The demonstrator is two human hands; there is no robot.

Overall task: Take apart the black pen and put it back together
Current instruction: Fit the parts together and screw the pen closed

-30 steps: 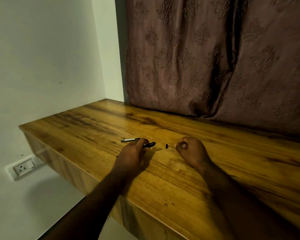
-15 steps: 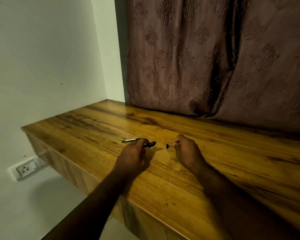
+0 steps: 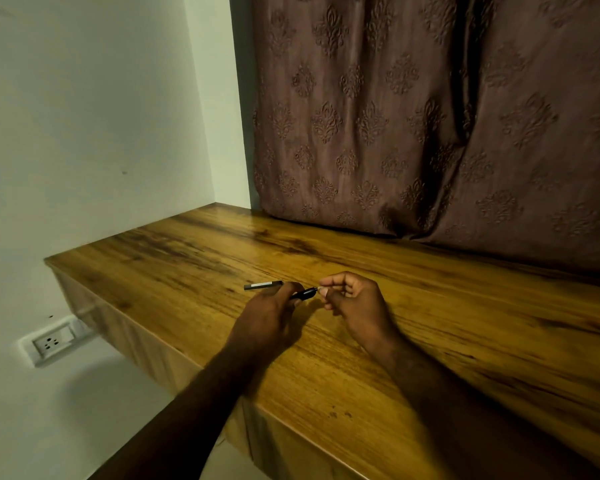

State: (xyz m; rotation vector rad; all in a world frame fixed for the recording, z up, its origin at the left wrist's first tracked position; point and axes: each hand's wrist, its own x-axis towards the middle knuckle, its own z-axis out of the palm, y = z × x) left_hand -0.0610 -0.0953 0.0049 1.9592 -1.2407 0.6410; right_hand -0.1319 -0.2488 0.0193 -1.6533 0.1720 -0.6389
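Observation:
My left hand [image 3: 267, 311] is closed around the black pen barrel [image 3: 303, 293], whose open end sticks out to the right just above the wooden desk [image 3: 465, 341]. My right hand [image 3: 352, 303] pinches a small pen part [image 3: 321, 289] between thumb and forefinger, right at the barrel's end. The part is too small to make out clearly. A second black pen piece with a pale band [image 3: 263, 285] lies on the desk just left of my left hand.
The desk's front edge [image 3: 187, 358] runs diagonally below my forearms. A patterned brown curtain [image 3: 413, 116] hangs behind the desk. A white wall with a socket [image 3: 51, 342] is on the left.
My right hand picked the small black part up off the desk and brought it left to the barrel's end. My left hand lifted the barrel slightly.

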